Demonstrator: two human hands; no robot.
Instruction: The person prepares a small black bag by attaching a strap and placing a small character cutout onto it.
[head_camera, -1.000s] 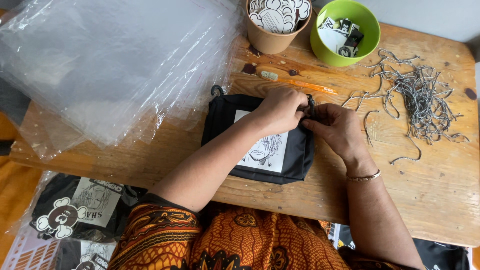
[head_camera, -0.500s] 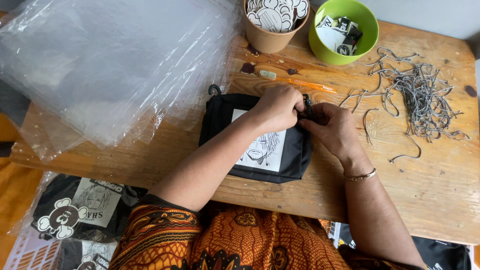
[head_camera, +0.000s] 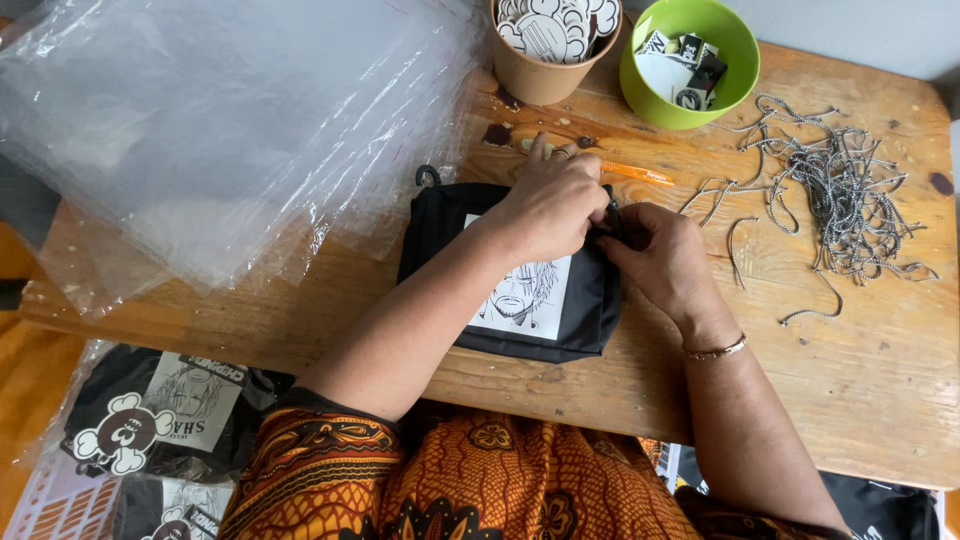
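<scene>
Both hands meet at the upper right corner of a black pouch (head_camera: 590, 300) lying flat on a wooden table (head_camera: 880, 380). The left hand (head_camera: 548, 205) lies palm down on the pouch, fingers curled and pinched on something small and dark at that corner; what exactly it grips cannot be told. The right hand (head_camera: 665, 258) comes in from the other side, its fingers also closed on the same dark bit, knuckles touching the left hand's fingertips. A thin bracelet (head_camera: 716, 351) sits on the right wrist.

The pouch shows a white patch (head_camera: 530, 300) with a drawn face, partly under the left forearm.

Just beyond the left hand's fingers lies an orange pen (head_camera: 640, 175). Farther beyond it stand 2 containers: a brown cup (head_camera: 540, 80) of black-and-white stickers and a green bowl (head_camera: 735, 85) of small tags. To the right of the right hand, well apart, lies a tangle of grey cords (head_camera: 840, 195). To the left of the left arm, a stack of clear plastic bags (head_camera: 200, 140) covers that end of the table. Below the table edge, near the left elbow, packed pouches (head_camera: 150, 420) lie in plastic.
</scene>
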